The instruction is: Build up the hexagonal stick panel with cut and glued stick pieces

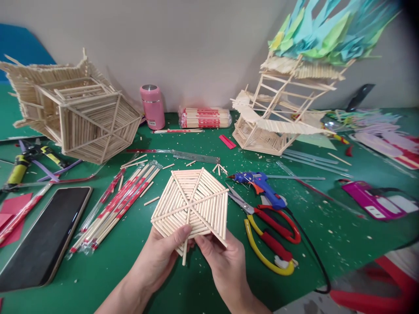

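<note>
Both hands hold a hexagonal panel (209, 205) made of pale wooden sticks, raised above the green table. My left hand (160, 250) grips its lower left edge, with the thumb pressed on top beside a spoke that sticks out past the rim. My right hand (225, 257) pinches the lower right edge; its fingers are partly hidden under the panel. Right of the panel lie a blue hot glue gun (258, 181) and scissors (271, 222) with red and yellow handles. To its left are several wrapped chopsticks (121, 207). Cut stick pieces (220, 168) lie just beyond it.
A stick-built structure (98, 117) lies on its side at back left; another (278, 109), topped with coloured paper, stands at back right. A pink flask (152, 107) is by the wall. A phone (46, 235) lies left. The glue gun's black cord (310, 244) runs off the table's front edge.
</note>
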### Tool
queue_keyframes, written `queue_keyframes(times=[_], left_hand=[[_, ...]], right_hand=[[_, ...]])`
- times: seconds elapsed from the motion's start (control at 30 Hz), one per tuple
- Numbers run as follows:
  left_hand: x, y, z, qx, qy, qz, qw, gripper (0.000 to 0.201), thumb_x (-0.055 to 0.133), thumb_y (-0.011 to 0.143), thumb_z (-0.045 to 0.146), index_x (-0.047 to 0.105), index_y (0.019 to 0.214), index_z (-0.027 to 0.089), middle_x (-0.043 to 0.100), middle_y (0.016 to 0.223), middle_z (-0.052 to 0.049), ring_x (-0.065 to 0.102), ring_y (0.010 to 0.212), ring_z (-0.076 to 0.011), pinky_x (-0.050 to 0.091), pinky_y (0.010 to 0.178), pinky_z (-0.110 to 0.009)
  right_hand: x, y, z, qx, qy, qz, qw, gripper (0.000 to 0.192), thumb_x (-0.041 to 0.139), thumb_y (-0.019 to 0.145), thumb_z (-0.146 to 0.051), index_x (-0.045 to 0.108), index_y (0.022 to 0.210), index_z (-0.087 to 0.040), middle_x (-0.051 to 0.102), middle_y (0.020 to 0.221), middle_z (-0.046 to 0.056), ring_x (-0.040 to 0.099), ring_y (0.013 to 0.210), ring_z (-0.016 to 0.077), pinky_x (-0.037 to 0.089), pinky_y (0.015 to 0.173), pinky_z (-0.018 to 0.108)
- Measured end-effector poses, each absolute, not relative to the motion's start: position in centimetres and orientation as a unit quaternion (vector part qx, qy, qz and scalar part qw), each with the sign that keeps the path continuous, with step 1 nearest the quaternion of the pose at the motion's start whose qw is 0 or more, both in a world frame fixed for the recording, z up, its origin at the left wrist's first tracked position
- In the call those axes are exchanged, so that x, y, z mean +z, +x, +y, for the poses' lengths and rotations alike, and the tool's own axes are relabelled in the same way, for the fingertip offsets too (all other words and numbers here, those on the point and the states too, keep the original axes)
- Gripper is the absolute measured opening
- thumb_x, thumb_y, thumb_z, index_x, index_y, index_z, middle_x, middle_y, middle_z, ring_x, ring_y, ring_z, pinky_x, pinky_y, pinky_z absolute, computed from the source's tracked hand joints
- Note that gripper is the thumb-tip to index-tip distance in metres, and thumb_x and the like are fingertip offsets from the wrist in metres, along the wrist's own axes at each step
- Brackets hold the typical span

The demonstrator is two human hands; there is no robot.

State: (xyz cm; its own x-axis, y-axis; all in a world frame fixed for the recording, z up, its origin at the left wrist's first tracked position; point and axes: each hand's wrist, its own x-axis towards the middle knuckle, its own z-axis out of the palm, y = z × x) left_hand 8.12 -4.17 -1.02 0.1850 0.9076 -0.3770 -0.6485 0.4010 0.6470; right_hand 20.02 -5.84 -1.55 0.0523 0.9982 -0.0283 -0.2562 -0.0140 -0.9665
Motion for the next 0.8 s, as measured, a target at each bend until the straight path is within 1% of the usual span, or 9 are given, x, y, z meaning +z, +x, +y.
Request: queue_keyframes(times=[0.23, 0.37, 0.5, 0.57, 0.63, 0.7, 0.77, 0.8], left_hand=[[-1.0, 8.0, -4.2, 0.514, 0.188, 0.368, 0.752, 0.045, 0.072, 0.069, 0.017, 0.059, 0.112, 0.02, 0.069, 0.084, -0.004, 0.062, 0.065, -0.0123, 0.051, 0.06, -0.019], [-1.1, 8.0, -4.2, 0.513, 0.186, 0.356, 0.759, 0.042, 0.072, 0.07, 0.016, 0.06, 0.11, 0.021, 0.069, 0.085, -0.004, 0.061, 0.064, -0.0104, 0.05, 0.058, -0.017], [-1.1, 8.1, -4.3, 0.512, 0.176, 0.361, 0.759, 0.035, 0.073, 0.068, 0.016, 0.063, 0.101, 0.019, 0.067, 0.081, -0.003, 0.06, 0.064, -0.0104, 0.05, 0.058, -0.018], [-0.9, 8.2, -4.3, 0.512, 0.165, 0.374, 0.755, 0.03, 0.075, 0.065, 0.017, 0.065, 0.092, 0.016, 0.066, 0.077, -0.004, 0.059, 0.063, -0.0116, 0.05, 0.058, -0.021], [-0.7, 8.1, -4.0, 0.519, 0.154, 0.39, 0.744, 0.025, 0.077, 0.061, 0.019, 0.066, 0.082, 0.013, 0.064, 0.072, -0.004, 0.057, 0.059, -0.0114, 0.049, 0.055, -0.022], [-0.3, 7.8, -3.6, 0.537, 0.145, 0.405, 0.726, 0.023, 0.079, 0.059, 0.02, 0.065, 0.075, 0.012, 0.061, 0.065, -0.002, 0.053, 0.053, -0.0096, 0.048, 0.052, -0.022], [-0.1, 7.4, -3.1, 0.558, 0.138, 0.414, 0.706, 0.021, 0.079, 0.058, 0.021, 0.063, 0.069, 0.012, 0.057, 0.059, 0.001, 0.049, 0.049, -0.0076, 0.049, 0.052, -0.023], [0.1, 7.2, -2.9, 0.567, 0.135, 0.418, 0.696, 0.02, 0.078, 0.058, 0.022, 0.062, 0.066, 0.013, 0.055, 0.056, 0.002, 0.048, 0.049, -0.0069, 0.049, 0.054, -0.023]], right_hand=[[-1.5, 20.0, -5.8, 0.547, -0.432, -0.427, 0.577, 0.024, 0.064, 0.077, -0.012, 0.069, 0.092, -0.03, 0.072, 0.084, -0.005, 0.067, 0.073, 0.0113, 0.055, 0.068, 0.017], [-1.6, 20.1, -5.8, 0.554, -0.424, -0.43, 0.573, 0.025, 0.063, 0.078, -0.012, 0.068, 0.093, -0.032, 0.071, 0.084, -0.007, 0.067, 0.073, 0.0094, 0.054, 0.068, 0.015], [-1.6, 20.0, -5.8, 0.553, -0.427, -0.431, 0.571, 0.022, 0.063, 0.078, -0.014, 0.068, 0.091, -0.031, 0.071, 0.083, -0.006, 0.066, 0.072, 0.0097, 0.054, 0.068, 0.016], [-1.5, 20.0, -5.7, 0.56, -0.433, -0.434, 0.558, 0.017, 0.064, 0.078, -0.017, 0.067, 0.091, -0.029, 0.071, 0.082, -0.005, 0.066, 0.071, 0.0108, 0.054, 0.067, 0.018], [-1.5, 20.3, -5.6, 0.565, -0.442, -0.447, 0.534, 0.012, 0.063, 0.08, -0.023, 0.066, 0.091, -0.026, 0.069, 0.08, -0.002, 0.065, 0.072, 0.0128, 0.054, 0.066, 0.021], [-1.4, 21.0, -5.4, 0.542, -0.475, -0.462, 0.517, 0.013, 0.058, 0.083, -0.03, 0.064, 0.093, -0.023, 0.065, 0.074, -0.001, 0.062, 0.067, 0.0132, 0.053, 0.06, 0.022], [-1.5, 22.2, -5.4, 0.466, -0.537, -0.484, 0.511, 0.02, 0.05, 0.087, -0.034, 0.061, 0.099, -0.022, 0.063, 0.073, 0.0, 0.06, 0.064, 0.0128, 0.051, 0.056, 0.023], [-1.6, 22.9, -5.3, 0.409, -0.566, -0.51, 0.502, 0.022, 0.047, 0.089, -0.034, 0.059, 0.104, -0.022, 0.063, 0.076, 0.001, 0.06, 0.066, 0.0133, 0.051, 0.057, 0.024]])
